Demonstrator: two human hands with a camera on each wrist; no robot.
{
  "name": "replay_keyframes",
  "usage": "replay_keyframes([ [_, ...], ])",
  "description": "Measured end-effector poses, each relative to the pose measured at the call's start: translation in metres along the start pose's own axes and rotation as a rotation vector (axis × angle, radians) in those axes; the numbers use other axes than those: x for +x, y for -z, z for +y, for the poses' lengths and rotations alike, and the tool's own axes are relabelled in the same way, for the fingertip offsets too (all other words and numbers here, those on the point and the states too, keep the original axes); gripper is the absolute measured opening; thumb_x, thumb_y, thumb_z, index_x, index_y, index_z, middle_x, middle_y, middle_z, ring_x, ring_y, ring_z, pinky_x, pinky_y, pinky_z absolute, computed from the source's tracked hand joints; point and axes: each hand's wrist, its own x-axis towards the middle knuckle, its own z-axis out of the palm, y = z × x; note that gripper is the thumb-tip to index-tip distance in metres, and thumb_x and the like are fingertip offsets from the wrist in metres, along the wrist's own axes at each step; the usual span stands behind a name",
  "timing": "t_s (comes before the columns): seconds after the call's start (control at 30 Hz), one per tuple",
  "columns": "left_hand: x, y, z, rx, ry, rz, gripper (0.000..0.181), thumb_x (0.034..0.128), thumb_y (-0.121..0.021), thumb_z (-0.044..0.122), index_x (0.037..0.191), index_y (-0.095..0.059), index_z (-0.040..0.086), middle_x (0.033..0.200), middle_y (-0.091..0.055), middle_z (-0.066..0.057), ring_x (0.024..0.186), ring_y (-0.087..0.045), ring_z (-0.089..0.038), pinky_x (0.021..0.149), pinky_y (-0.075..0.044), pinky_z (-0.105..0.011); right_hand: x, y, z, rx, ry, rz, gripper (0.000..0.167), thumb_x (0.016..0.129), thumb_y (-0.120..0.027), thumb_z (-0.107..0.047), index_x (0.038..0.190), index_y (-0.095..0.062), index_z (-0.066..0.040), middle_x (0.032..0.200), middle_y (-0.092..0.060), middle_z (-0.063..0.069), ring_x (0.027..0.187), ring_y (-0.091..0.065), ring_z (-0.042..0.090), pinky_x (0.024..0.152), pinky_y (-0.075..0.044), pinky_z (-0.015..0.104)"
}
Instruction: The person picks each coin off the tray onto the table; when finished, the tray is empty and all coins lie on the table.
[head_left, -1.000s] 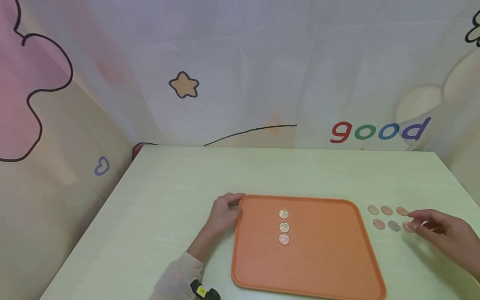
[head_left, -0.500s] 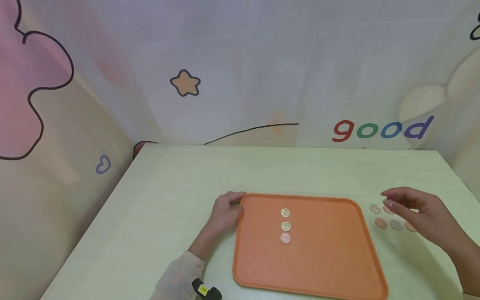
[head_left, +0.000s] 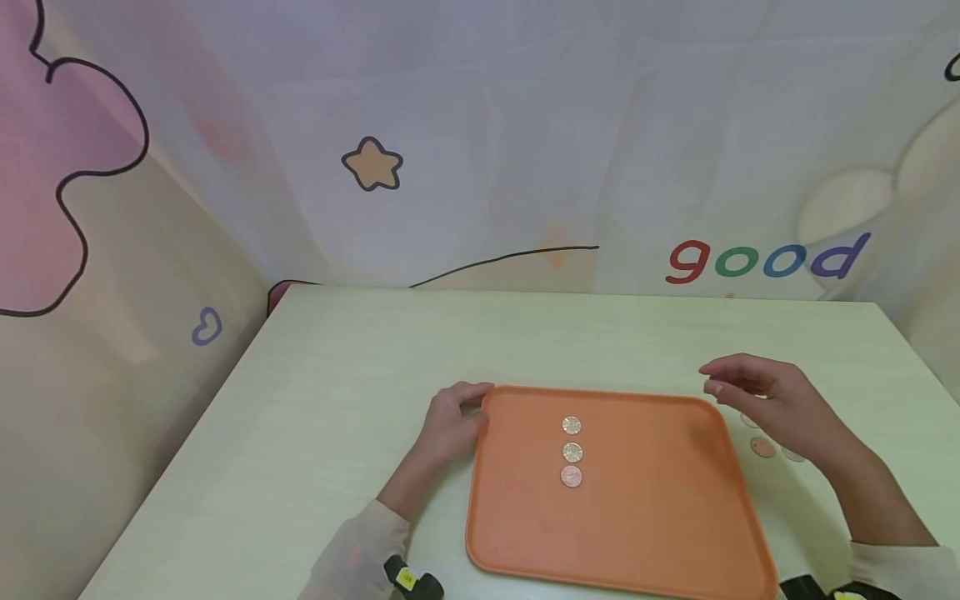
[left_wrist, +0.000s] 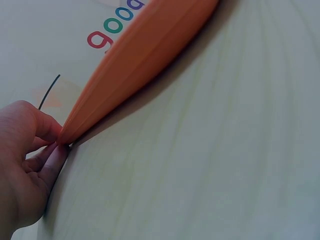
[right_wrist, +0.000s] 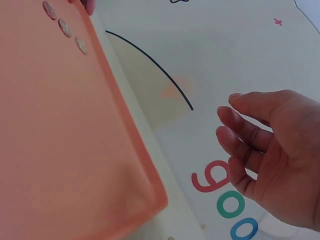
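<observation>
My left hand (head_left: 450, 427) pinches the left rim of an orange tray (head_left: 630, 517) near its far corner. The left wrist view shows thumb and fingers of that hand (left_wrist: 30, 160) meeting at the tray's edge (left_wrist: 125, 70). Three coins lie on the tray in a column: a gold one (head_left: 572, 425), another gold one (head_left: 572, 452) and a pinkish one (head_left: 572, 477). My right hand (head_left: 780, 404) hovers beyond the tray's far right corner. In the right wrist view its fingers (right_wrist: 245, 132) are loosely curved, thumb apart, with nothing visible between them.
On the pale green table (head_left: 375, 358), right of the tray, a copper coin (head_left: 762, 447) and a silver coin (head_left: 792, 454) show beneath my right forearm; others there are partly or wholly hidden. A printed cloth backdrop (head_left: 480, 125) stands behind the table.
My right hand has lifted from the coins at the right and moved left toward the tray's far right corner. The left hand, tray and its three coins stay in place.
</observation>
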Motion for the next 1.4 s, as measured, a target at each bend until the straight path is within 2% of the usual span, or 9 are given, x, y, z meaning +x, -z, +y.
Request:
replay_keyframes([
  [0.27, 0.0, 0.0, 0.0, -0.004, 0.0, 0.001, 0.048, 0.0807, -0.057, -0.004, 0.127, -0.069, -0.001, 0.118, -0.072, -0.018, 0.117, -0.065, -0.034, 0.106, -0.048, -0.051, 0.017, -0.021, -0.005, 0.103, -0.012, -0.093, 0.025, 0.099, -0.062, -0.007, 0.12, -0.065, 0.006, 0.098, -0.067, -0.027, 0.088, -0.066, -0.004, 0.077, -0.055, 0.013],
  [0.53, 0.0, 0.0, 0.0, 0.003, 0.002, -0.018, 0.049, 0.0815, -0.056, -0.003, 0.129, -0.068, -0.002, 0.119, -0.072, -0.018, 0.117, -0.066, -0.034, 0.105, -0.049, -0.048, 0.033, -0.048, -0.015, 0.023, -0.052, -0.189, 0.023, 0.097, -0.065, -0.01, 0.117, -0.07, 0.001, 0.105, -0.072, 0.013, 0.087, -0.065, 0.007, 0.077, -0.055, 0.015],
  [0.7, -0.001, 0.001, 0.001, -0.006, 0.003, -0.02, 0.049, 0.0812, -0.056, -0.003, 0.129, -0.068, -0.002, 0.119, -0.072, -0.018, 0.117, -0.065, -0.034, 0.105, -0.049, -0.049, 0.041, -0.064, -0.022, 0.004, -0.056, -0.273, 0.021, 0.096, -0.066, -0.01, 0.114, -0.072, -0.002, 0.101, -0.072, 0.011, 0.085, -0.059, 0.014, 0.072, -0.052, 0.017],
  [0.87, -0.001, 0.001, 0.001, -0.02, 0.014, -0.02, 0.05, 0.0812, -0.056, -0.003, 0.129, -0.068, -0.001, 0.121, -0.071, -0.018, 0.119, -0.065, -0.034, 0.106, -0.048, -0.051, 0.049, -0.079, -0.026, -0.022, -0.004, -0.348, 0.02, 0.092, -0.07, -0.008, 0.111, -0.073, -0.003, 0.096, -0.072, 0.008, 0.08, -0.056, 0.013, 0.068, -0.05, 0.018],
  [1.07, -0.001, 0.001, 0.002, -0.005, 0.016, -0.029, 0.051, 0.081, -0.056, -0.002, 0.13, -0.068, 0.0, 0.122, -0.071, -0.017, 0.12, -0.064, -0.033, 0.107, -0.048, -0.05, 0.056, -0.094, -0.026, -0.042, 0.081, -0.431, 0.026, 0.089, -0.075, -0.011, 0.113, -0.073, -0.001, 0.104, -0.076, 0.009, 0.091, -0.064, 0.016, 0.079, -0.055, 0.02],
  [1.2, -0.002, 0.001, 0.003, -0.011, 0.022, -0.026, 0.05, 0.081, -0.056, -0.001, 0.13, -0.068, 0.001, 0.122, -0.071, -0.016, 0.12, -0.064, -0.031, 0.107, -0.047, -0.049, 0.059, -0.103, -0.023, -0.062, 0.135, -0.467, 0.025, 0.088, -0.076, -0.014, 0.111, -0.074, -0.004, 0.106, -0.075, 0.007, 0.098, -0.067, 0.02, 0.087, -0.056, 0.025],
  [1.4, -0.002, 0.001, 0.003, -0.024, 0.031, -0.019, 0.05, 0.0812, -0.057, -0.001, 0.13, -0.068, 0.001, 0.122, -0.071, -0.015, 0.121, -0.064, -0.031, 0.109, -0.046, -0.05, 0.063, -0.114, -0.025, -0.05, 0.173, -0.497, 0.02, 0.089, -0.076, -0.013, 0.109, -0.075, -0.009, 0.103, -0.073, 0.002, 0.096, -0.065, 0.015, 0.087, -0.055, 0.026],
])
